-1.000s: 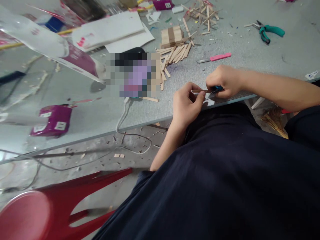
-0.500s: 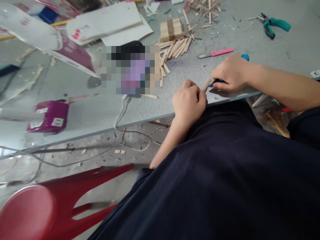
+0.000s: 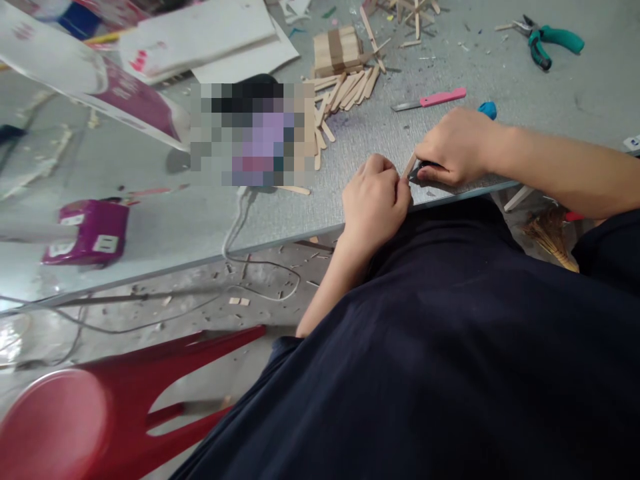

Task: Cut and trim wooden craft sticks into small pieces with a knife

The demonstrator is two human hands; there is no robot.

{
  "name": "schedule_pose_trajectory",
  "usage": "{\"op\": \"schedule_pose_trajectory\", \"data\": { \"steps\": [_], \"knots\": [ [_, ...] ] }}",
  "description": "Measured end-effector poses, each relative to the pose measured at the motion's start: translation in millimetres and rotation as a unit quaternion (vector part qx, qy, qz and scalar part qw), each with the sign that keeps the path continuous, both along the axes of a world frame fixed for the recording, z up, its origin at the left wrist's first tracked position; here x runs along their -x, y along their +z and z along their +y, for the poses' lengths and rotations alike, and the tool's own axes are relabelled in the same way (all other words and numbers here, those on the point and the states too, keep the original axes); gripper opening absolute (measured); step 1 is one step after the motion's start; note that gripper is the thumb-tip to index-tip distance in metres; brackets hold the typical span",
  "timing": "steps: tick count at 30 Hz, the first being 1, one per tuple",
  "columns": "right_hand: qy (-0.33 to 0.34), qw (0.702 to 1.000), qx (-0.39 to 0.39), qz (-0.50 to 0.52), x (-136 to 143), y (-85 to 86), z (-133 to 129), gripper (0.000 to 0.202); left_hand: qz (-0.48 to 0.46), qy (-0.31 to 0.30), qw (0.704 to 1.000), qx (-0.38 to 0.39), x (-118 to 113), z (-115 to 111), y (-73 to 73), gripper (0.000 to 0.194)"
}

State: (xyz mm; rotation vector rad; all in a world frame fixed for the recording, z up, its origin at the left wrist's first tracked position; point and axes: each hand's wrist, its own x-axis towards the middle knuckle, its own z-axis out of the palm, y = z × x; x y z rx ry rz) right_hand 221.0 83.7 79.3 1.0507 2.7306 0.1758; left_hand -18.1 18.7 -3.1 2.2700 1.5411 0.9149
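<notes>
Stick: located in upper frame, right of centre | left hand: clamped on stick | right hand: wrapped around blue-and-black tool | stick should be braced firmly, left hand kept clear

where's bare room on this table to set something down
Mostly bare: between pink-handled blade and green-handled pliers, and between purple box and white cable. Crowded: around the stick bundle and loose sticks, and by the left hand and right hand.
</notes>
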Motion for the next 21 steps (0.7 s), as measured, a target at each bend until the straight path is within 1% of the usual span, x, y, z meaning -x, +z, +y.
{"op": "schedule_pose_trajectory", "data": {
  "steps": [5,11,17,21],
  "knots": [
    [0.007,1.000,0.007,-0.001,0.6,0.9,-0.7,0.064,-0.001,0.001,1.000,0.013,0.9,0.3,-0.1,0.028],
    [0.004,1.000,0.009,0.005,0.1,-0.5,0.4,0.062,-0.008,-0.003,1.000,0.003,0.6,1.2,-2.7,0.031],
    [0.021,0.999,0.009,-0.028,3.5,6.9,-3.2,0.071,-0.007,0.000,1.000,-0.008,-0.4,2.0,-4.5,0.031],
    [0.017,0.999,0.015,-0.030,6.6,8.7,-3.8,0.071,-0.015,-0.008,1.000,0.004,1.0,3.3,-2.5,0.029]
  ]
}}
